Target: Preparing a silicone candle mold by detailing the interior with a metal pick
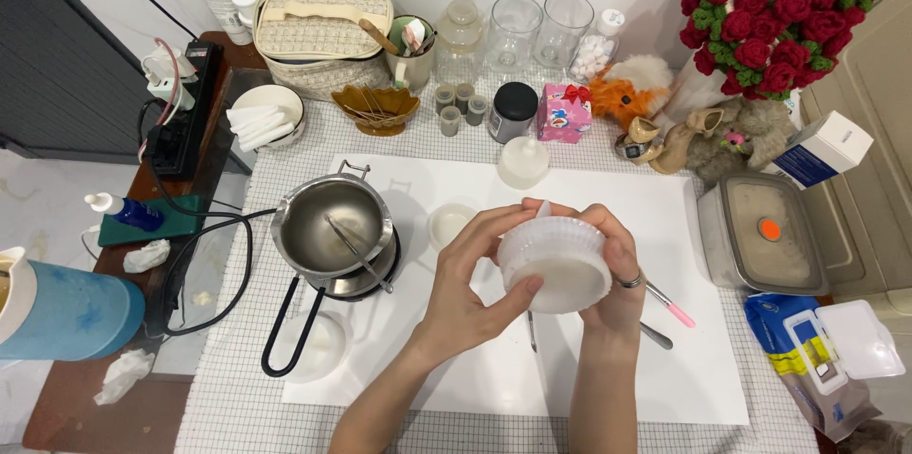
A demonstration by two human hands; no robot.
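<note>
Both hands clasp a white fluted mould (pixel 556 266) above the tabletop (pixel 665 435): left hand (pixel 470 288) cupping its near rim, right hand (pixel 613 274) wrapped behind. It looks soft, light and bendy, best gripped at the rim. A steel pot (pixel 332 226) sits left.

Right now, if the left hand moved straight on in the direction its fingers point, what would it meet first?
The left hand points up and to the right, and its fingers already touch the white fluted mould. Beyond that, probably the right hand gripping the mould's far side; depth is unclear.
</note>
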